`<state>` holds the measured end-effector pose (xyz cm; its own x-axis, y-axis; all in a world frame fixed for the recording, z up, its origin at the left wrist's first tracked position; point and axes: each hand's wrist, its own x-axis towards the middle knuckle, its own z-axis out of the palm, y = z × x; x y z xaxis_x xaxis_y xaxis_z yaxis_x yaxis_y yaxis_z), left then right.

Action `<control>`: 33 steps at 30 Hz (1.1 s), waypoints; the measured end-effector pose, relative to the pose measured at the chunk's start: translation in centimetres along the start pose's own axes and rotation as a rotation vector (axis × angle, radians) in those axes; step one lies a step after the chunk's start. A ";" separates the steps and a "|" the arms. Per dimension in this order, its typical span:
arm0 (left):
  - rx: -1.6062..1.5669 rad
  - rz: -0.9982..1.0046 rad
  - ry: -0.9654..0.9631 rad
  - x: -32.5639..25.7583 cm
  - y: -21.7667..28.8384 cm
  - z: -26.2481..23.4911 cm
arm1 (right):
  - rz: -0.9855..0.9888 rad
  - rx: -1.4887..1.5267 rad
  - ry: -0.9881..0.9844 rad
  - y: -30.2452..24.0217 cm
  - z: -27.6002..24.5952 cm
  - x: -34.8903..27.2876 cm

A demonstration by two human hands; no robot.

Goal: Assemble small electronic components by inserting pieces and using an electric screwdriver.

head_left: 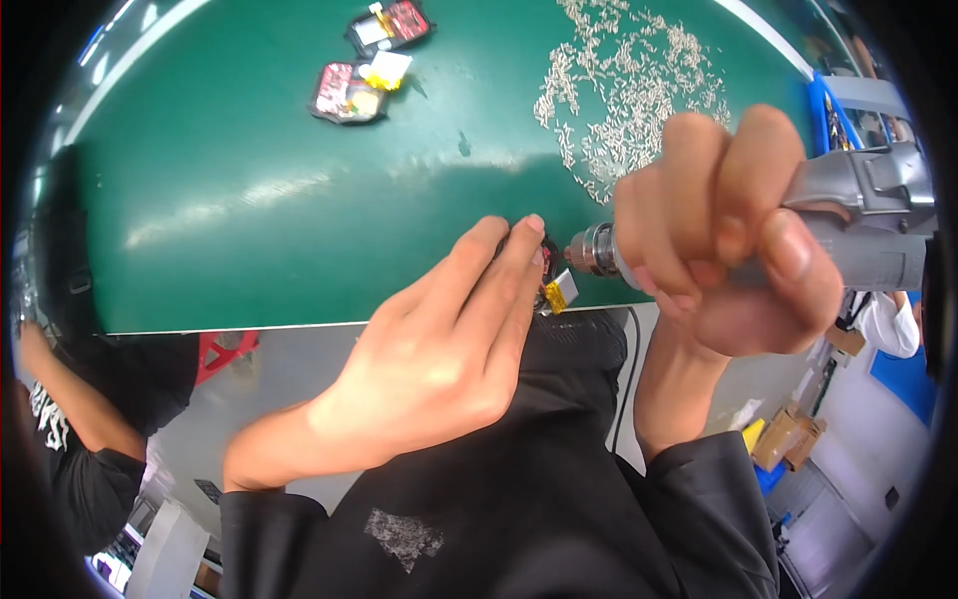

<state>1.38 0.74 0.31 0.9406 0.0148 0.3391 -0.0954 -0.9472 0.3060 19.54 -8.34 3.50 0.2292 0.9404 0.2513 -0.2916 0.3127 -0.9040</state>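
My right hand (723, 245) is wrapped round a grey electric screwdriver (878, 260), held nearly level with its metal chuck (593, 250) pointing left. The tip is right beside a small black-cased electronic device (548, 262) near the table's front edge. My left hand (429, 364) presses its fingers over that device and grips it, hiding most of it. A silver battery pouch with yellow tape (562, 291) sticks out from the device on the near side. Whether the screwdriver tip touches a screw, I cannot tell.
Many small silver screws (639, 120) lie scattered over the far right of the green table (249, 250). Two opened black devices with red boards (404, 22) and loose batteries rest at the far middle. A blue bin (833, 110) stands at the right edge. Another person's arm (85, 409) shows at left.
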 end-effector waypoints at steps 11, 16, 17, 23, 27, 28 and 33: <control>0.349 -0.705 0.088 -5.6 -4.1 -4.7 | -0.388 0.394 0.354 -0.7 -4.0 -6.4; 0.531 -0.588 0.251 -2.7 -5.5 -4.5 | -0.353 0.476 0.633 0.9 -5.4 -8.7; 0.392 -0.524 0.247 -1.0 -5.3 -3.6 | -0.338 0.528 0.663 1.1 -5.5 -8.9; 0.146 -0.228 0.213 7.0 -4.9 0.7 | -0.363 0.581 0.620 1.2 -5.6 -9.2; 0.207 -0.173 0.121 8.1 -5.0 1.4 | -0.373 0.630 0.547 1.1 -5.9 -9.4; 0.251 -0.146 0.100 8.2 -5.0 1.4 | -0.377 0.635 0.549 1.1 -6.0 -9.6; 0.306 -0.022 0.074 8.2 -5.6 1.3 | -0.360 0.648 0.516 1.3 -6.2 -10.0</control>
<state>10.08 5.72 0.27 0.9143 0.0494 0.4021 0.0382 -0.9986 0.0359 22.61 -18.22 -2.30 0.7505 0.6427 0.1539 -0.5519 0.7376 -0.3890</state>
